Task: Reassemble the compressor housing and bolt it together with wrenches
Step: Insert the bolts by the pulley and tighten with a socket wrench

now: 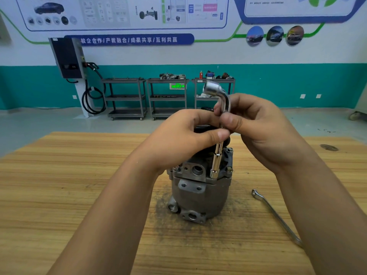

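Left hand and right hand both pinch the L-socket wrench shaft, fingers curled. Lower socket sits over a flange bolt; compressor housing upright on wooden table. Hold shaft plumb, spin finger-tight first.

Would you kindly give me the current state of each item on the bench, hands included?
compressor housing, upright on the table, cover on.
socket wrench, upright, lower socket down on the housing's top edge.
left hand, pinches the wrench shaft.
right hand, grips the shaft below the bend.
bolts, seated in the cover; tightness unclear.
ring spanner, flat on the table, untouched.
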`<state>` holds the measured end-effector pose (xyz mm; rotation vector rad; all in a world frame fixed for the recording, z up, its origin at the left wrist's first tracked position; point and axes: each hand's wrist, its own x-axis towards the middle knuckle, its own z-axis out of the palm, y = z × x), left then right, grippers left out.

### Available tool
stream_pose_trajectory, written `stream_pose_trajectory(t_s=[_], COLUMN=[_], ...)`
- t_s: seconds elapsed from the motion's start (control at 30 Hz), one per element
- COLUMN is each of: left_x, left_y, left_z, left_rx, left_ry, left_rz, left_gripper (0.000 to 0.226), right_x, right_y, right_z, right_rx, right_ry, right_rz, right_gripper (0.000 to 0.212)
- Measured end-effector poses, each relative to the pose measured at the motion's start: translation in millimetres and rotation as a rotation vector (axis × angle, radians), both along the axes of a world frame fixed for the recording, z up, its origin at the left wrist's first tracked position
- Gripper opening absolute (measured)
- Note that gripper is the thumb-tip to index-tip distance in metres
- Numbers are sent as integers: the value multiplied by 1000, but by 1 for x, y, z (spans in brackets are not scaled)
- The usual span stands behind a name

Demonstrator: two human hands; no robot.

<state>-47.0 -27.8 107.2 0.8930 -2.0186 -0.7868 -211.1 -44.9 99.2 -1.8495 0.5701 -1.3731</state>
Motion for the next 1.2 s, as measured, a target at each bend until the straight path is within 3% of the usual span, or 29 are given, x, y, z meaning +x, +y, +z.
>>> stream_pose_trajectory(t_s=[0.1,0.2,0.4,0.57,0.63,0.73,0.87,1.07,1.2], left_x=[-4,-5,-4,-8,-8,-7,-5,-4,-5], left_y=[1,1,2,2,1,2,3,4,4], left_z=[-1,-1,1,0,-1,-1,0,0,0], left_rx=[-41,-70,-13,-67,-65,-49,-15,8,29], left_ry=[23,5,7,39,32,35,34,50,60], left_rz=[71,111,49,108,109,96,72,46,29], left_gripper=[21,6,15,11,6,11,18,20,22], right_x=[0,-2,1,2,3,0,-1,1,-1], right_y=[-1,-1,-3,-1,-1,-1,3,3,0], right_z=[-1,0,-2,-2,-2,-2,1,2,1], right_rx=[1,-12,29,50,40,13,-21,87,121], right_ry=[-26,40,-19,-52,-21,4,-52,-156,-222], right_rz=[-39,14,-50,-101,-136,-43,121,292,338], right_gripper=[14,12,14,41,42,24,40,60,51])
